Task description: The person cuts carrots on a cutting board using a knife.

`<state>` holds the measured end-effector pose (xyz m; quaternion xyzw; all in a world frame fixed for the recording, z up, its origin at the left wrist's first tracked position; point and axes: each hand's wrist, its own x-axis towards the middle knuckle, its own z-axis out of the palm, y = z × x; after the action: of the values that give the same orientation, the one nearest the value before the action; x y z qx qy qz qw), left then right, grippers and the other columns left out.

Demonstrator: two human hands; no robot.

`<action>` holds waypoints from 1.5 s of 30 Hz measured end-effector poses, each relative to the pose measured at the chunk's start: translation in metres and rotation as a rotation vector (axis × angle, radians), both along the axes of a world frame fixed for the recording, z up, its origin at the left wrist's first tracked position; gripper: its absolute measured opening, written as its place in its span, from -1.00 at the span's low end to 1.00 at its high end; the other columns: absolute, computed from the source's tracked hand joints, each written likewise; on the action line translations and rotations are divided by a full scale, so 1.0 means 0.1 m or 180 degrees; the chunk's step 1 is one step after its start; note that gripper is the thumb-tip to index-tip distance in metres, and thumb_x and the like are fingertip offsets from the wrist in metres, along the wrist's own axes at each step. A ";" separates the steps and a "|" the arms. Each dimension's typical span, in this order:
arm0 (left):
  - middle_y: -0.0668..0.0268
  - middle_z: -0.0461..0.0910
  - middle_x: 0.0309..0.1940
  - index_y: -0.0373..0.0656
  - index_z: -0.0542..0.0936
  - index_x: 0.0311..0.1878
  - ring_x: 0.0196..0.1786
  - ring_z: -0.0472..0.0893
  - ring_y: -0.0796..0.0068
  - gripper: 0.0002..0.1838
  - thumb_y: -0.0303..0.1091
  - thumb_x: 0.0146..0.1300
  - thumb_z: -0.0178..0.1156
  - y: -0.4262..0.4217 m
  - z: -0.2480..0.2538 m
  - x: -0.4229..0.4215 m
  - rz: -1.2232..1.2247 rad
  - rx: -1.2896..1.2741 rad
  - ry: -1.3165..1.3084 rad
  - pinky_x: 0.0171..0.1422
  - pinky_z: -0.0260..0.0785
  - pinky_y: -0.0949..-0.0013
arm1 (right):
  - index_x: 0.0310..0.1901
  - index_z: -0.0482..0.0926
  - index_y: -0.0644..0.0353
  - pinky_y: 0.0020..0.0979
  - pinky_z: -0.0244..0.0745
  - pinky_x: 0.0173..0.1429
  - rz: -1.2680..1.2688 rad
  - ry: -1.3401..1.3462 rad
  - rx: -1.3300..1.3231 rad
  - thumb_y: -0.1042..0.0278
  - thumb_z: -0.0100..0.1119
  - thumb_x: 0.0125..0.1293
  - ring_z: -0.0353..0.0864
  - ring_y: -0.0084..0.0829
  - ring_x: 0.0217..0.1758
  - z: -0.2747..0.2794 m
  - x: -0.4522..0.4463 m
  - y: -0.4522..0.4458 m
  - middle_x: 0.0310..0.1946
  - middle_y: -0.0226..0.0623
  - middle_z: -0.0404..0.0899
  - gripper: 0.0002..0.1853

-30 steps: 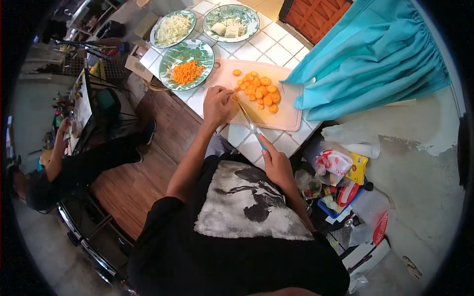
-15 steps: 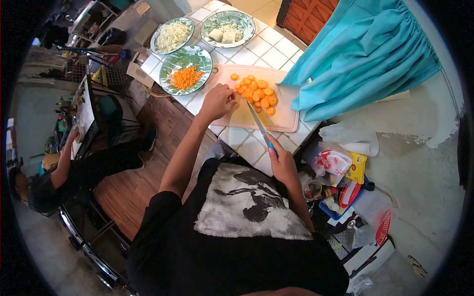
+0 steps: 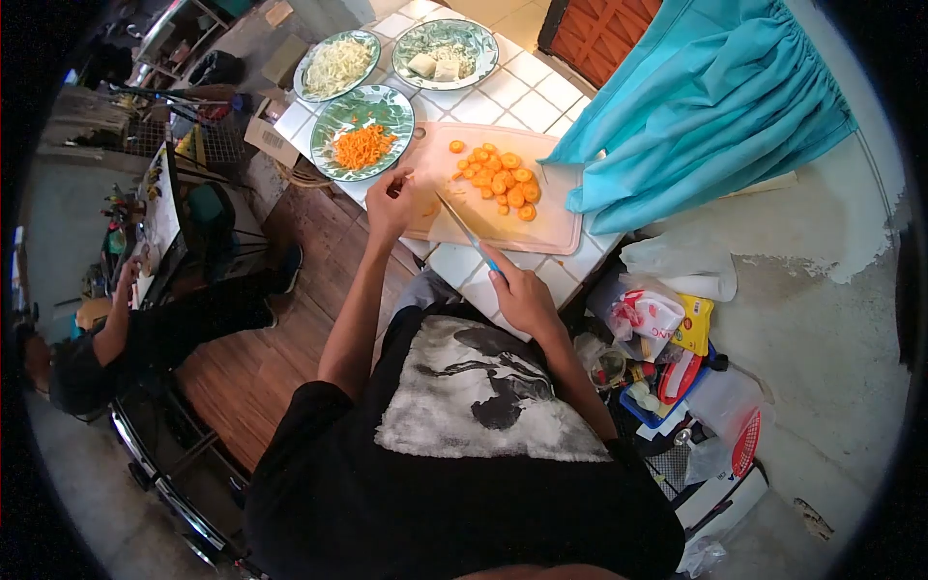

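Note:
My right hand (image 3: pixel 525 298) grips a knife (image 3: pixel 458 220) with a light blue handle, its blade pointing up and left over the pink cutting board (image 3: pixel 546 230). My left hand (image 3: pixel 390 206) is at the board's left edge, fingers pinched together; whatever is between them is too small to make out. Round carrot slices (image 3: pixel 505 180) lie in a loose heap on the board, to the right of the knife tip. Above my left hand, shredded carrot (image 3: pixel 363 147) sits on a green-patterned plate (image 3: pixel 333 114).
Behind are a plate of pale shreds (image 3: pixel 335 66) and a plate with pale blocks (image 3: pixel 435 68), on the white tiled table (image 3: pixel 527 94). A turquoise curtain (image 3: pixel 677 126) hangs over the right side. Bags and containers (image 3: pixel 667 338) crowd below right. Another person (image 3: pixel 155 333) is at left.
My left hand has moved left and slightly down, away from the carrot slices. The knife has shifted left with my right hand, its tip now apart from the heap.

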<state>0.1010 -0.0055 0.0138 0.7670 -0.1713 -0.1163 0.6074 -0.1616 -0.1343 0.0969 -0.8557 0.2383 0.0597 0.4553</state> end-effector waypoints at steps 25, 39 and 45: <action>0.17 0.77 -0.34 -0.21 0.76 -0.11 -0.33 0.74 0.42 -0.80 -0.34 0.25 0.37 -0.20 0.19 -0.31 0.0149 0.1120 -0.0403 -0.16 0.57 0.38 | 0.55 0.30 -0.22 0.11 0.55 -0.10 0.0052 0.0037 -0.0584 0.21 0.00 0.55 0.70 0.16 -0.22 0.03 0.08 -0.03 -0.36 0.10 0.68 -0.44; 0.22 0.62 -0.19 -0.10 0.81 -0.14 -0.03 0.62 0.15 -0.79 -0.38 0.15 0.37 -0.04 0.28 -0.11 -0.0797 0.1324 -0.1420 0.10 0.49 0.18 | 0.53 0.34 -0.24 0.12 0.52 -0.05 -0.0159 -0.0291 -0.0003 0.23 0.01 0.54 0.68 0.21 -0.14 -0.12 0.03 0.02 -0.26 0.18 0.69 -0.45; 0.23 0.63 -0.24 -0.12 0.80 -0.22 -0.09 0.61 0.15 -0.84 -0.37 0.12 0.40 -0.09 0.26 -0.16 -0.0611 0.1280 -0.1416 0.05 0.48 0.18 | 0.53 0.34 -0.23 0.11 0.53 0.00 -0.0248 -0.0258 0.0059 0.22 0.01 0.55 0.67 0.23 -0.07 -0.09 0.03 0.01 -0.17 0.18 0.69 -0.46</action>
<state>0.0850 -0.0144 0.0396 0.8586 -0.3452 -0.0339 0.3774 -0.1585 -0.1331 0.0875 -0.8433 0.2522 0.0094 0.4746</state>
